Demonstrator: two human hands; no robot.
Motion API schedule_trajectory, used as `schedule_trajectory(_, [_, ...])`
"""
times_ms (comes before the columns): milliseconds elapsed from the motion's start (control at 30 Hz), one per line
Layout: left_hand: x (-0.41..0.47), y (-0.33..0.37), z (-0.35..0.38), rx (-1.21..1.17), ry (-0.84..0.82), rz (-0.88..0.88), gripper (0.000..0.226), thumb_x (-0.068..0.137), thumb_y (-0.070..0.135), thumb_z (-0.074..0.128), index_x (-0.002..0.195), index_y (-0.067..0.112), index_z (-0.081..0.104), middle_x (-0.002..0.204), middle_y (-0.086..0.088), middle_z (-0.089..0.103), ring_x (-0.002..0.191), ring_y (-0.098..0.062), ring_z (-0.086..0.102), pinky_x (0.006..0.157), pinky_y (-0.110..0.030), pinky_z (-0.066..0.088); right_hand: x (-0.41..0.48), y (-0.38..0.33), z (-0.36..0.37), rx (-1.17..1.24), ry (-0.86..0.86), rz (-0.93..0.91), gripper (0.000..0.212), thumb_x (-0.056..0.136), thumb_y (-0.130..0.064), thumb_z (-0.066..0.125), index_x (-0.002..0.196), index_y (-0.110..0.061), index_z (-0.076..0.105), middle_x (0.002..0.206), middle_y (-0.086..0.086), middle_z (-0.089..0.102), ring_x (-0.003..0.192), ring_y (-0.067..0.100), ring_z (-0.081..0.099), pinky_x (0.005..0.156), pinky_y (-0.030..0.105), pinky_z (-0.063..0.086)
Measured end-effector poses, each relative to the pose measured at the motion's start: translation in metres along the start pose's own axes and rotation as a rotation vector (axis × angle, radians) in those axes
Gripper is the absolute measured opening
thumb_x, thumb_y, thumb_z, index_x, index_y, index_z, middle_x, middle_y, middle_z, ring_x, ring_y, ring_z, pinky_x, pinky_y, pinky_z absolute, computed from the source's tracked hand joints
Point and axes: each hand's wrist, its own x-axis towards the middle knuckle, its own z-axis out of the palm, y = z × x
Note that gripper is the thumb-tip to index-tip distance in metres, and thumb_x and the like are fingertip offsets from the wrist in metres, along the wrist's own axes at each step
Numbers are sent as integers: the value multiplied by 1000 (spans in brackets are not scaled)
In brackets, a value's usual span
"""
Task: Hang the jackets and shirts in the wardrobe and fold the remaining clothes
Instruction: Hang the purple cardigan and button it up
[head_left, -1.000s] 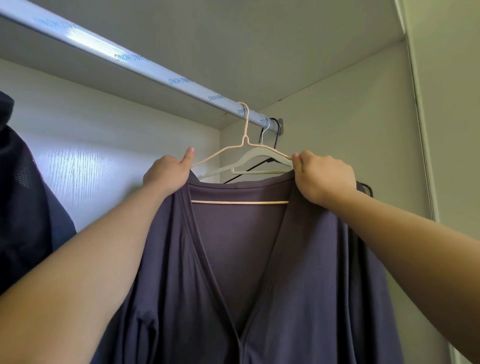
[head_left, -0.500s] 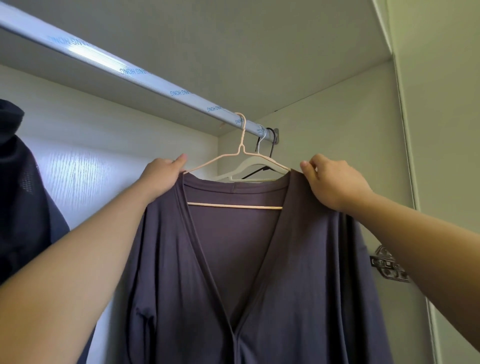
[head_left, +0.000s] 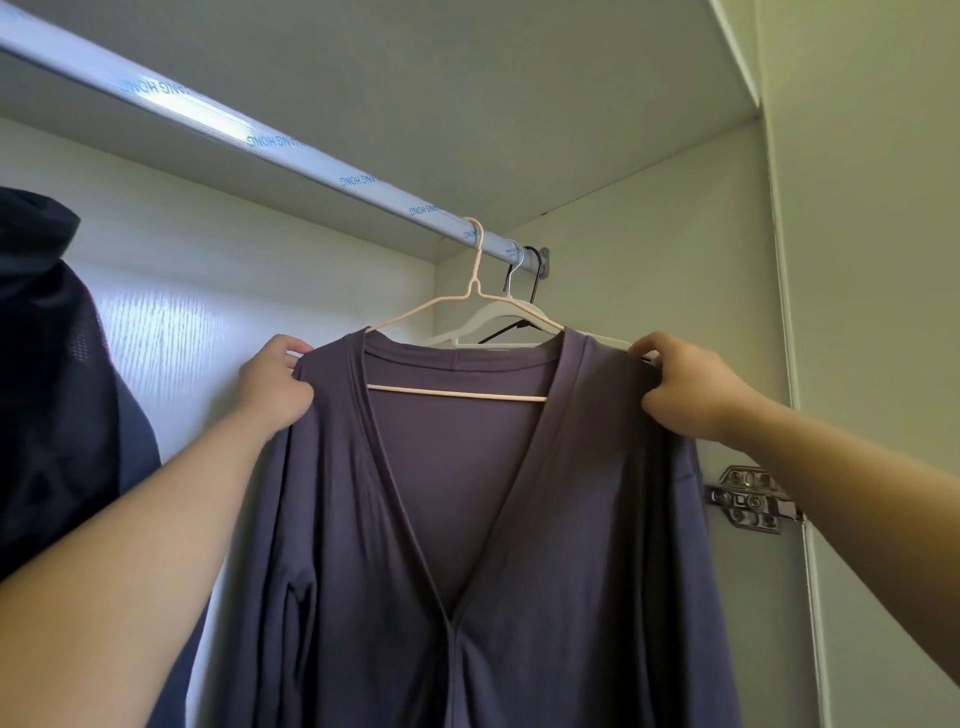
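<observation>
Under the silver wardrobe rail (head_left: 291, 150), a purple cardigan (head_left: 571, 545) hangs on a thin pink hanger (head_left: 457, 392), and the hook of this hanger sits over the rail close to its right end. The front of the cardigan is open in a deep V, so the lower bar of the hanger shows across the neck. The left hand (head_left: 275, 384) holds the shoulder of the cardigan on the person's left side; its fingers are curled and pinch the edge of the fabric. The right hand (head_left: 685, 387) grips the other shoulder, with the fingers bent around the cloth where the hanger arm ends. Just behind the pink hanger, a white hanger (head_left: 493, 317) and a black hanger (head_left: 535, 280) are on the same rail, both without clothes as far as can be seen. At the far left a dark navy garment (head_left: 47, 389) hangs apart from the cardigan. A metal door hinge (head_left: 748, 499) is fixed on the side wall of the wardrobe, below the right forearm.
</observation>
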Motion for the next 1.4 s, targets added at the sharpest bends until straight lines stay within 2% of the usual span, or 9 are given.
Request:
schedule_trajectory(233, [3, -6, -10, 135, 25, -22, 36, 87, -6, 51, 109, 16, 68, 114, -7, 68, 99, -26, 60, 80, -30, 46, 1, -1, -5, -166, 1, -8, 53, 81, 0, 52, 133, -14, 52, 104, 11, 61, 88, 27, 49, 73, 31, 42])
schedule_trajectory(400, [8, -11, -11, 156, 33, -34, 35, 88, -2, 50, 107, 19, 72, 112, -7, 71, 98, -27, 62, 79, -30, 46, 1, -5, -3, -219, 146, 67, 35, 78, -6, 55, 112, -15, 53, 108, 13, 53, 92, 36, 55, 80, 41, 53])
schedule_trajectory(633, [17, -2, -7, 185, 64, -95, 36, 87, 2, 45, 103, 22, 70, 116, -8, 69, 95, -30, 60, 76, -32, 47, 2, -4, -4, -410, 208, 62, 27, 76, -7, 55, 100, -16, 59, 94, 10, 62, 83, 34, 57, 67, 35, 50])
schedule_trajectory(867, [9, 45, 18, 415, 84, 217, 40, 94, 15, 43, 118, 29, 72, 122, -7, 71, 117, -36, 58, 103, -42, 43, 10, -20, 14, -294, 279, -91, 28, 91, -24, 43, 102, -16, 67, 107, 14, 69, 95, 38, 63, 70, 36, 45])
schedule_trajectory(1033, [-2, 94, 56, 408, 69, 547, 30, 103, 26, 41, 98, 21, 70, 94, -8, 71, 94, -37, 61, 80, -40, 42, 16, -40, 32, -201, 219, -125, 37, 104, -39, 31, 94, -14, 57, 105, 18, 67, 92, 41, 61, 73, 41, 48])
schedule_trajectory(1100, [-7, 113, 70, 385, 41, 597, 31, 105, 30, 38, 99, 22, 68, 90, -5, 68, 90, -34, 60, 79, -39, 40, 19, -46, 36, -131, 203, -89, 36, 106, -37, 31, 93, -13, 54, 104, 19, 66, 87, 40, 58, 71, 41, 44])
schedule_trajectory(1200, [-10, 133, 84, 372, -1, 535, 41, 106, 41, 31, 101, 21, 67, 94, -6, 60, 97, -35, 57, 85, -42, 42, 19, -51, 34, -114, 203, -42, 29, 104, -31, 34, 92, -13, 54, 103, 19, 66, 79, 35, 51, 70, 40, 45])
schedule_trajectory(1267, [-10, 139, 84, 405, -7, 460, 52, 106, 52, 25, 92, 20, 64, 93, -7, 52, 100, -37, 53, 86, -44, 42, 16, -57, 30, -128, 212, -35, 30, 103, -33, 35, 93, -14, 55, 103, 17, 66, 78, 34, 50, 69, 40, 45])
schedule_trajectory(1400, [-11, 145, 67, 381, 41, 372, 66, 99, 69, 22, 69, 18, 52, 90, -11, 61, 94, -37, 53, 85, -46, 47, 0, -78, 19, -129, 193, -98, 33, 103, -41, 33, 92, -18, 55, 101, 15, 67, 77, 35, 52, 68, 39, 43])
